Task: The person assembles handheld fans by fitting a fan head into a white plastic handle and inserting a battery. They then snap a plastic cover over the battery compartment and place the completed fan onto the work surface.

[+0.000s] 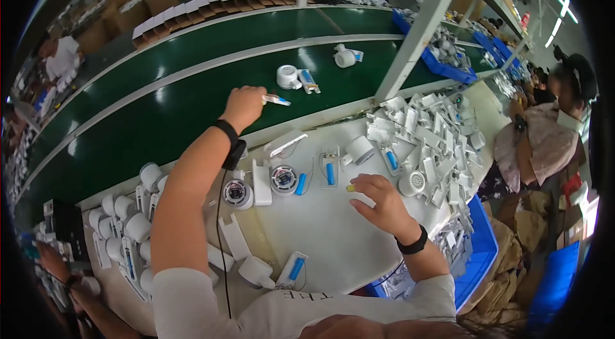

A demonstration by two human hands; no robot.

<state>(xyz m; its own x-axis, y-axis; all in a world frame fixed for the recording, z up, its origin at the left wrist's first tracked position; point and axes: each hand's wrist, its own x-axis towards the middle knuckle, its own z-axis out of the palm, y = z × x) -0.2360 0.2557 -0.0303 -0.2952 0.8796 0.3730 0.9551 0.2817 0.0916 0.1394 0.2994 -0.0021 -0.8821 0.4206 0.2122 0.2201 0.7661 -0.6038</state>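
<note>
My left hand (246, 108) reaches over the green conveyor belt, its fingers closed on a white plastic housing (277, 100) with a blue part; the hand hides the rest of it. My right hand (385, 206) hovers over the white worktable (301, 230), thumb and fingers apart, nothing visibly held. Something yellow-green (350, 188) covers one fingertip. Nearest it lie an open tray with a blue battery cell (330, 173) and a white round-headed unit (359, 150). Between my arms are two round heads with exposed circuit boards (284, 180) (237, 193) and a loose blue cell (300, 184).
White lamp-like units (288, 77) (346, 57) sit on the belt (211, 92). A heap of white housings (432, 140) covers the table's right; a blue bin (477, 243) is below. Assembled units (131, 227) crowd the left. A metal post (423, 31) rises beyond. Co-workers are at both sides.
</note>
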